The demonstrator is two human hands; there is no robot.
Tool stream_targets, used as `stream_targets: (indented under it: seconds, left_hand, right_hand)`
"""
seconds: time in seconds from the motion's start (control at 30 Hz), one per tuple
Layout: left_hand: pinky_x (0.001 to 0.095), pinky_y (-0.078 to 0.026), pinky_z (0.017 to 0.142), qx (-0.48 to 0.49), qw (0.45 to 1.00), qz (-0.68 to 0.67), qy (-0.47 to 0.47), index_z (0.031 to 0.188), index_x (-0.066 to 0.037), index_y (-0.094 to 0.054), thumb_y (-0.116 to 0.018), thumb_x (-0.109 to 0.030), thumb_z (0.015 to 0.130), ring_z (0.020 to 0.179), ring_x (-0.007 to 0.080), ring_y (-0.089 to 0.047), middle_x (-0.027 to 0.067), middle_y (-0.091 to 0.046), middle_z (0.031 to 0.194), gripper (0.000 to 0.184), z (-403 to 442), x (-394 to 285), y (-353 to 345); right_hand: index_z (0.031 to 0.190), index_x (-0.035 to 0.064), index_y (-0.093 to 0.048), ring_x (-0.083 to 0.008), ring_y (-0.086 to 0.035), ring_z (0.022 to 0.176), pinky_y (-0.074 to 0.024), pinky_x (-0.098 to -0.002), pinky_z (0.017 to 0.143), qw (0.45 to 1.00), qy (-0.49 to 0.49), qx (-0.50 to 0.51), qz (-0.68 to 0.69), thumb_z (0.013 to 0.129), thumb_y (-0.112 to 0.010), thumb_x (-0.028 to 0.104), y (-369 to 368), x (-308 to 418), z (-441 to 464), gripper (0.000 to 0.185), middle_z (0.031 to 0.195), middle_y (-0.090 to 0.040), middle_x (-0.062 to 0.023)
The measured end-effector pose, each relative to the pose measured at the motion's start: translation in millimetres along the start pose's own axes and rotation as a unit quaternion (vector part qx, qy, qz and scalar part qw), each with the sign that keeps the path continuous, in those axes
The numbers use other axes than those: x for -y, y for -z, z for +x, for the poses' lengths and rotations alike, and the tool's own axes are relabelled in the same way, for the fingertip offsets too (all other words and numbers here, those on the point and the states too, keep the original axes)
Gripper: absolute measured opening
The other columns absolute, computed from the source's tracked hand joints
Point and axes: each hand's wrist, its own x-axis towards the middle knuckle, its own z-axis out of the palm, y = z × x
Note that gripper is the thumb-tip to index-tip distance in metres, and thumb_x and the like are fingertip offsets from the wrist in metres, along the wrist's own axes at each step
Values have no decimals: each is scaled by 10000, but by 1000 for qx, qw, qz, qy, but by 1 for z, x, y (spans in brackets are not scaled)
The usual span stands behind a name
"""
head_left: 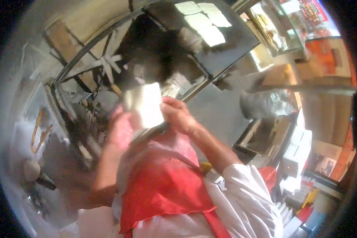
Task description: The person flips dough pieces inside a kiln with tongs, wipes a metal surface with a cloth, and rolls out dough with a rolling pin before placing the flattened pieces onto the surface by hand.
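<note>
A pale, roughly rectangular slab (148, 106) is held up in front of the red apron, between both hands. My right hand (178, 115) grips its right edge, with thumb and fingers closed on it. My left hand (121, 125) is at the slab's lower left side, blurred, with its fingers around that edge. Several similar pale slabs (204, 24) lie side by side on the dark tabletop (230, 49) at the top.
A dark hollow with wood pieces (109, 67) lies beyond the hands. To the right are a silvery bag (267, 104), an open wooden box (263, 137) and stacked white boxes (297, 152). A pale block (95, 222) is at the lower left.
</note>
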Motion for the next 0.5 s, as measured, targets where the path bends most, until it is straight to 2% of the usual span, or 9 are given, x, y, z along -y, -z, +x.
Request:
stream_targets:
  seconds: [0.07, 0.1, 0.13, 0.2, 0.27, 0.33, 0.4, 0.43, 0.5]
  left_hand:
    - [401, -548, 972, 8, 998, 40, 55, 1411, -79, -507, -580, -82, 935, 1122, 215, -653, 83, -662, 1234, 482, 32, 30, -46]
    - [416, -537, 993, -26, 997, 19, 77, 1440, -88, -479, -581, -63, 934, 1150, 228, -636, 92, -641, 1269, 517, 54, 51, -65]
    - [419, -536, 998, 32, 997, 12, 63, 1450, -84, -469, -581, -58, 944, 1175, 227, -620, 94, -617, 1295, 519, 71, 55, -98]
    - [419, -526, 1018, 66, 993, 90, 33, 1465, -86, -451, -578, -75, 962, 1212, 226, -606, 93, -604, 1325, 519, 110, 64, -159]
    - [416, -508, 1043, 39, 991, 108, 74, 1497, -87, -425, -577, -92, 979, 1251, 227, -589, 96, -591, 1364, 539, 148, 64, -221]
    - [407, -494, 1048, 88, 989, 101, 59, 1599, -110, -337, -606, -138, 999, 1297, 228, -555, 120, -543, 1453, 659, 181, 55, -287]
    - [432, -461, 1099, 144, 969, 199, -15, 1614, -110, -316, -601, -157, 1016, 1352, 246, -523, 141, -509, 1506, 664, 222, 52, -328]
    - [437, -437, 1126, 145, 948, 272, -77, 1609, -105, -324, -592, -160, 1022, 1380, 260, -501, 147, -494, 1527, 648, 252, 68, -328]
    - [428, -367, 1194, 147, 864, 450, -172, 1592, -84, -356, -602, -166, 1015, 1438, 295, -453, 174, -451, 1577, 633, 298, 96, -321]
  right_hand:
    - [1218, 7, -620, -185, -674, 963, -566, -342, 841, 995, 7, -49, 92, 974, -690, 98, 72, 13, 8, 270, 1073, -698, -78]
    - [1133, 33, -636, -179, -676, 899, -574, -339, 793, 992, 29, -68, 99, 952, -705, 48, 105, 18, 19, 194, 1024, -690, -64]
    - [1133, 38, -645, -173, -670, 866, -569, -334, 760, 985, 18, -117, 125, 950, -690, 24, 115, 54, 11, 189, 997, -696, -60]
    - [1145, 47, -652, -165, -668, 847, -562, -322, 746, 996, 49, -76, 15, 943, -693, 45, 191, 92, 27, 206, 987, -708, -66]
    - [1149, 51, -657, -157, -661, 830, -554, -318, 736, 988, 101, -121, 4, 940, -701, 85, 219, 168, 30, 217, 975, -715, -67]
    - [1129, 56, -661, -158, -659, 841, -555, -328, 738, 976, 130, -173, -26, 945, -704, 139, 256, 232, 46, 206, 991, -713, -68]
    - [1157, 65, -671, -162, -663, 891, -557, -340, 755, 972, 121, -185, -77, 940, -727, 175, 316, 276, 80, 249, 1043, -714, -73]
    - [1189, 62, -671, -203, -676, 930, -561, -362, 790, 961, 141, -214, -103, 942, -736, 211, 354, 288, 106, 296, 1079, -716, -97]
    - [1222, 60, -671, -245, -688, 970, -565, -383, 825, 948, 159, -243, -126, 944, -746, 248, 409, 289, 143, 344, 1116, -718, -121]
